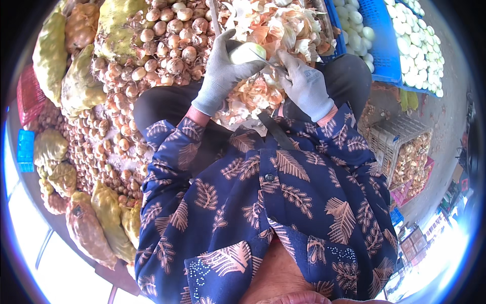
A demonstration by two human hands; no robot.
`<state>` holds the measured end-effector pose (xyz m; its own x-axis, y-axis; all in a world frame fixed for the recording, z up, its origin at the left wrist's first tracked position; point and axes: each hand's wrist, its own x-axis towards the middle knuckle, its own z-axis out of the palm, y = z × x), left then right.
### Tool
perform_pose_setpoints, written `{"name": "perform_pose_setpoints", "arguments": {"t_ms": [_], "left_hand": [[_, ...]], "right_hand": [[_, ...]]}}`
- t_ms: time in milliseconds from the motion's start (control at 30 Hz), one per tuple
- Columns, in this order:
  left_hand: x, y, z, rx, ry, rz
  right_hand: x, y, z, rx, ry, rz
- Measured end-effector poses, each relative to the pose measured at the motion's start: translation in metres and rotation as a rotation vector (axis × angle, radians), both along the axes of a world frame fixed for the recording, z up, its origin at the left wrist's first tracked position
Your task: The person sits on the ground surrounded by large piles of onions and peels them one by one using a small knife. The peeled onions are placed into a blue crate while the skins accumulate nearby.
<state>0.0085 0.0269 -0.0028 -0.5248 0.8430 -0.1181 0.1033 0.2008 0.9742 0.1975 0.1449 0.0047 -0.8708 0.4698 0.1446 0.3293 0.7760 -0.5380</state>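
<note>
A pale, peeled onion (246, 54) rests in my left hand (224, 70), which wears a grey work glove and has its fingers wrapped around it. My right hand (305, 83), gloved the same way, grips a small knife (274, 65). The blade reaches across to the onion's right side; whether it cuts in I cannot tell. Below both hands lies a heap of loose onion skins (258, 95), and more papery skins (281, 22) pile up just beyond them. Unpeeled onions (174, 45) spread to the left of my left hand.
Mesh sacks of onions (81, 83) stand along the left side. To the right are blue crates (379, 41) with peeled onions (412, 41). A grey crate (383, 133) holding onion skins lies behind my right knee. A red crate (30, 95) sits far left.
</note>
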Motion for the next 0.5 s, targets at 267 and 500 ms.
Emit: {"name": "perform_pose_setpoints", "arguments": {"t_ms": [267,500], "left_hand": [[-0.001,-0.001,-0.003,0.019,-0.071,-0.008],[0.000,0.000,0.009,0.024,0.509,-0.074]], "right_hand": [[0.002,0.007,-0.010,0.019,-0.123,-0.049],[0.000,0.010,0.003,-0.020,-0.221,-0.019]]}}
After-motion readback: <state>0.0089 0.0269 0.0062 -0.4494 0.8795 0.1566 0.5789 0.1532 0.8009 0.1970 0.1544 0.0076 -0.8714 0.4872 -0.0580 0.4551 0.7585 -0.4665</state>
